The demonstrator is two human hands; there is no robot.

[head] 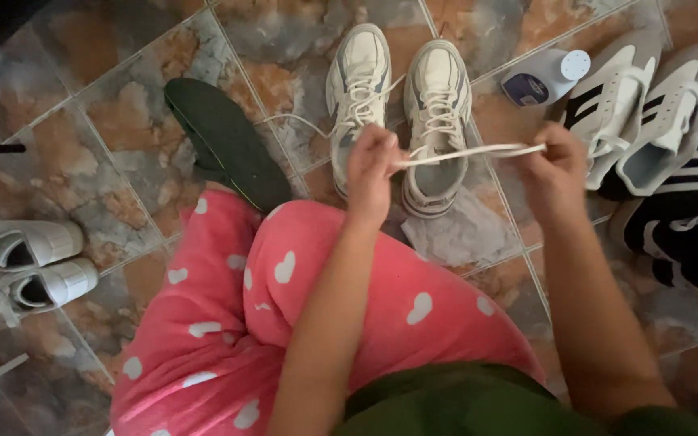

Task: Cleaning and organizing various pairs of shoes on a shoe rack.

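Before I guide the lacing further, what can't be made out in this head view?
- Left hand: fingers curled away, so the grip on the white shoelace is hidden.
- Right hand: the lace end disappears inside it.
- Right sneaker: heel covered by the left hand.
- Striped black shoes: cut off by the right edge.
- White bottle: label blurred.

White bottle (pixel 544 77), blue label, lying between shoes

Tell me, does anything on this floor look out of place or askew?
Yes: a white bottle lies tipped on its side among the shoes, and a dark green insole lies loose on the tiles, outside any shoe.
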